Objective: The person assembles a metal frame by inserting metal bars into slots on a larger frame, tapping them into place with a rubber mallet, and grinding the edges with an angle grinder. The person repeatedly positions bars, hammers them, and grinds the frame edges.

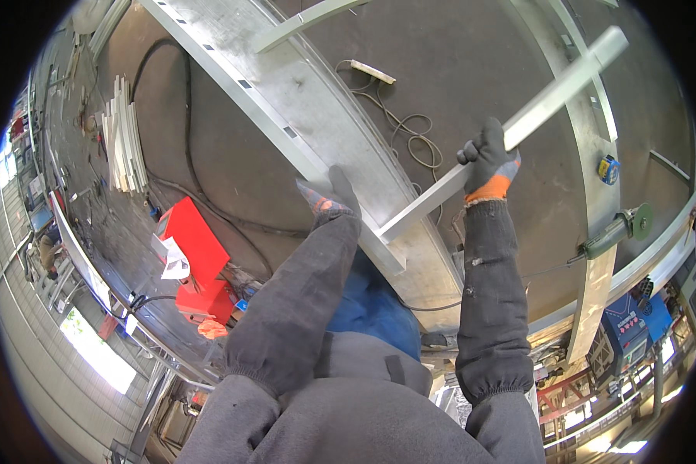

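My right hand, in a grey and orange work glove, is closed round a pale square metal tube. The tube slants from upper right down to the left, where its lower end meets a long metal rail with dark slots. My left hand, gloved alike, grips that rail near its close end, thumb on one side and fingers partly hidden on the other. Beneath the rail runs a wide flat metal beam.
An angle grinder and a blue tape measure lie on the right-hand beam. A power strip with a coiled cable is beyond. A red machine, dark hoses and a stack of pale strips are at left.
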Tool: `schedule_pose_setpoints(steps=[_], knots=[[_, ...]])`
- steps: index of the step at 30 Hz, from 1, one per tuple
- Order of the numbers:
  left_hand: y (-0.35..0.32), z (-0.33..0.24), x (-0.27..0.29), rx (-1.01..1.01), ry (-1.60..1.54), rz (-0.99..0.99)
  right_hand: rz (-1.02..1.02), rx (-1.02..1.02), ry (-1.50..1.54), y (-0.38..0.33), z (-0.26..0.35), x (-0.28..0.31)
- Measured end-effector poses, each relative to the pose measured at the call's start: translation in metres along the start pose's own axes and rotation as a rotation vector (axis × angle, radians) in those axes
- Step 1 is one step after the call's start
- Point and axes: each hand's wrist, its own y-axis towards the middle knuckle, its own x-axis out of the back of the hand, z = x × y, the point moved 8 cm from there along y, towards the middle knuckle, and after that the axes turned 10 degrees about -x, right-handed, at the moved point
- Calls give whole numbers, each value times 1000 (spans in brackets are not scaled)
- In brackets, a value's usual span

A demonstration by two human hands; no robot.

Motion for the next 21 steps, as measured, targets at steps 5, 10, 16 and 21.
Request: schedule_pose_setpoints(steps=[5,10,16,21], knots=[[3,11,-14,94,-456,58,-392,-97,277,-39,-1,105],[7,24,-9,-64,-9,-31,-281,-10,224,-36,9,85],[8,28,-6,-72,-24,-69,32,387,-116,20,144,-55],[-5,42,-15,-303,381,-107,151,417,-425,5,235,-65]])
